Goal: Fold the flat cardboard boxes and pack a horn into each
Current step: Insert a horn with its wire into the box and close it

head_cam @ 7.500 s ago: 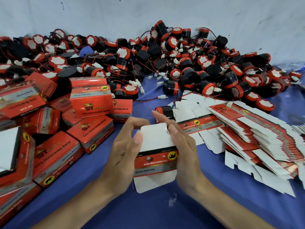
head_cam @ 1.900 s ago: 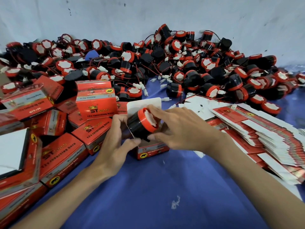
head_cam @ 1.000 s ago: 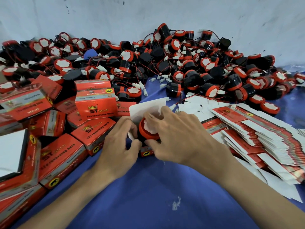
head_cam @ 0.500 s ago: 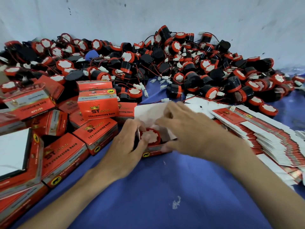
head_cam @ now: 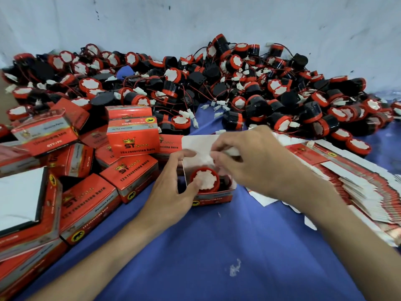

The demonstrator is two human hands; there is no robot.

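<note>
**Left hand** [head_cam: 171, 192]: narrow grip. I see it straddling the left wall of the open box [head_cam: 213, 198], the thumb lying on the white face of the horn [head_cam: 206, 179] and the index finger reaching to the base of the raised lid flap [head_cam: 199, 144].

**Right hand** [head_cam: 256, 161]: I read it as a narrow pinch, fingertips closed on a white flap at the box's upper right edge. The hand hides the exact flap from me.

**Horn:** sits inside the box, red rim and white face turned up, black body sunk below the walls.

**Box:** stands on the table [head_cam: 195, 257], which is covered in blue cloth, at the middle of my view. Its red printed front faces me, and the lid flap stands upright behind the horn.

**Closed boxes** [head_cam: 130, 135]: red, heaped to the left of the left hand, some stacked, some tilted. The nearest lies just beside the left wrist.

**Flat boxes** [head_cam: 347, 170]: a fanned, overlapping row to the right, passing behind the right forearm.

**Loose horns** [head_cam: 238, 83]: a wide pile across the back of the table, black bodies with red rims, red wires and white plugs tangled among them, against a pale wall [head_cam: 195, 18].

**White scrap** [head_cam: 235, 267]: lies on the cloth between my two forearms, apart from the box.
</note>
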